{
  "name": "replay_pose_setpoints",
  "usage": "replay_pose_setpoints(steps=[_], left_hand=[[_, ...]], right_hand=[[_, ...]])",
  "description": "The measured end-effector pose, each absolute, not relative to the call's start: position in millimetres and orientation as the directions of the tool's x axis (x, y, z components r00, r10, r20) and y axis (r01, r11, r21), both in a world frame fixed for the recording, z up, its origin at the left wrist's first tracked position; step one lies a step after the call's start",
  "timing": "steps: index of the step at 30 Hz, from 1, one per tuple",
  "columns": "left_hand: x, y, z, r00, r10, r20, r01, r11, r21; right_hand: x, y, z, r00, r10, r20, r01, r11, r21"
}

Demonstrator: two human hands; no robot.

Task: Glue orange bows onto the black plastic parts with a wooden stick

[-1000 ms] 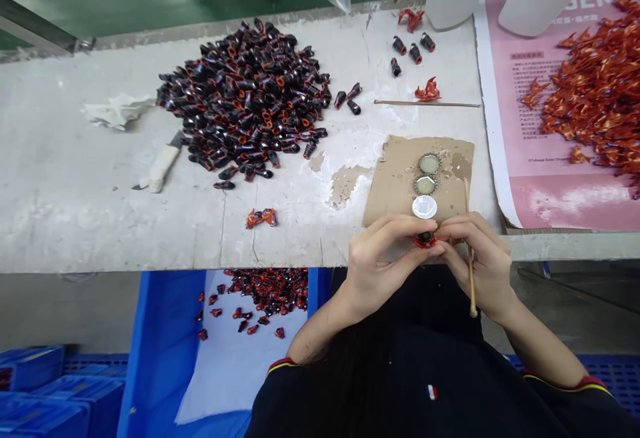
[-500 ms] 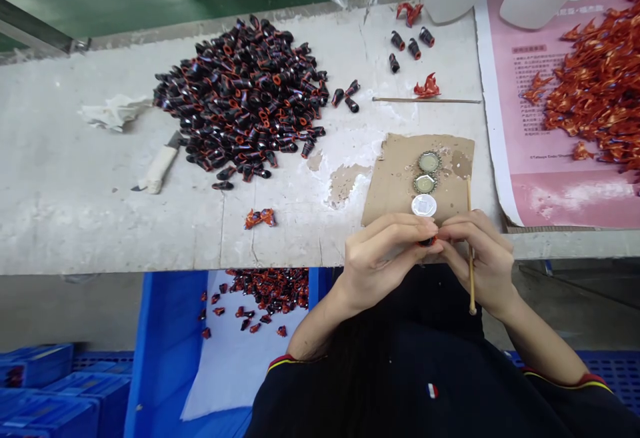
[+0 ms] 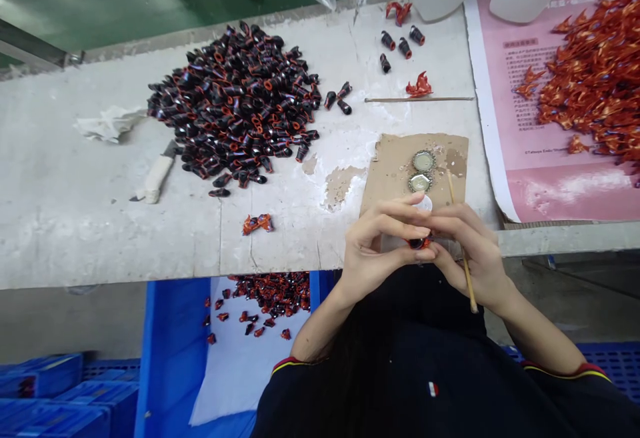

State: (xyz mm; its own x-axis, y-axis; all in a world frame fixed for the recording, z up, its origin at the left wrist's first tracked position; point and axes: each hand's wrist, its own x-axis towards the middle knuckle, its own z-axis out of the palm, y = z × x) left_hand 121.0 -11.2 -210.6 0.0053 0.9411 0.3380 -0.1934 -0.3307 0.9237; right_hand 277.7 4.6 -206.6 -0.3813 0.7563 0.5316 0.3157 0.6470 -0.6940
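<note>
Between the fingertips of my left hand (image 3: pixel 375 245) and my right hand (image 3: pixel 473 255) is a small black-and-orange moulded piece (image 3: pixel 419 243), partly covered by the fingers. A thin wooden stick (image 3: pixel 467 275) also sits among the fingers of my right hand, pointing up over the cardboard. Just beyond my hands lies a brown cardboard piece (image 3: pixel 387 165), with two crimped metal bottle caps (image 3: pixel 423 161) on it. A round white disc (image 3: pixel 425 203) is partly hidden behind my fingers.
A large heap of black pieces (image 3: pixel 240 105) lies left of centre, with a wrapped-handle knife (image 3: pixel 157 175) beside it. Orange pieces (image 3: pixel 590 85) are piled on a pink poster (image 3: pixel 530 191) at right. A joined pair (image 3: pixel 257 224) rests near the table edge, above a blue bin (image 3: pixel 170 358).
The upper end of the stick has swung left. My left fingers have lifted and spread somewhat, and the small piece shows more between both hands. The whole view has shifted slightly.
</note>
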Motion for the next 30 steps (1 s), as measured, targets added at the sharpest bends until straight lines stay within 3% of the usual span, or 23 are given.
replay_pose_setpoints(steps=[4,11,18,22,30], left_hand=[[120,-9,-213,0.05,0.942,0.331,-0.272,-0.306,0.912],[123,-10,-212,0.02,0.962,0.272,-0.27,-0.257,0.928],[120,-10,-218,0.01,0.962,0.272,-0.408,-0.244,0.88],[112,-13,-219,-0.058,0.961,0.272,-0.298,-0.276,0.914],[99,-20,-217,-0.237,0.897,0.374,0.057,-0.371,0.927]], right_hand=[[278,6,-206,-0.406,0.734,0.545,0.264,0.665,-0.699],[269,4,-201,-0.34,0.677,0.653,0.316,0.736,-0.599],[269,5,-206,-0.384,0.748,0.541,0.312,0.657,-0.686],[276,11,-208,-0.413,0.745,0.523,0.329,0.658,-0.677],[286,22,-212,-0.405,0.688,0.602,0.436,0.725,-0.534]])
